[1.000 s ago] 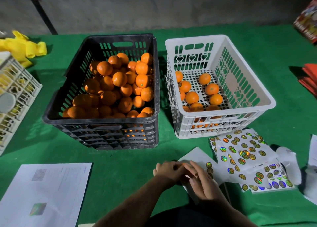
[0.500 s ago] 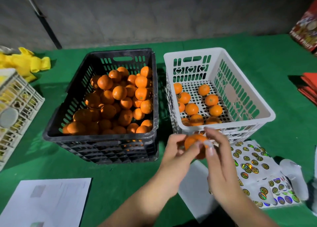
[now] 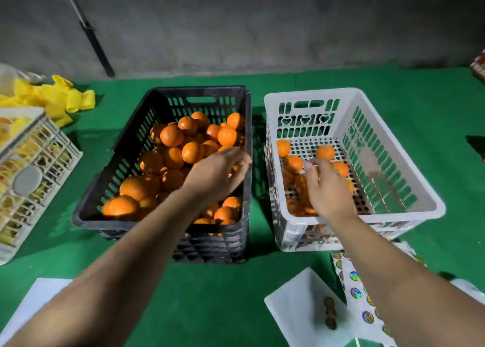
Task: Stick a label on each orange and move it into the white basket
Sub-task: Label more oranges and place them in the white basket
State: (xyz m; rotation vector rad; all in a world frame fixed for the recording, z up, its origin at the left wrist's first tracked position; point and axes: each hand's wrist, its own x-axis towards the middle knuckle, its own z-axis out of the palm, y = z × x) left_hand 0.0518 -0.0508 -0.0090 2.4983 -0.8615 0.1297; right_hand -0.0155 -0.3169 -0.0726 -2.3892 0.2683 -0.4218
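A black crate (image 3: 196, 90) holds a heap of unlabelled oranges (image 3: 172, 137). Right of it stands the white basket (image 3: 309, 93) with several oranges (image 3: 325, 152) on its floor. My left hand (image 3: 217, 173) reaches over the right side of the heap, fingers extended and blurred, holding nothing I can see. My right hand (image 3: 328, 192) is down inside the white basket above the oranges, fingers loosely spread, back of the hand toward me. Holographic label sheets (image 3: 357, 291) lie at the front right, beside a white backing sheet (image 3: 296, 310) with a few labels.
A pale lattice crate (image 3: 34, 173) with yellow contents stands at the left, yellow bags (image 3: 57, 97) behind it. A printed paper (image 3: 34, 294) lies at the front left on the green cloth. A dark pole (image 3: 97, 45) leans on the grey wall.
Both hands held one orange before the white basket. Now the right hand has moved into the basket and the left has swung over the black crate. The view tilted forward.
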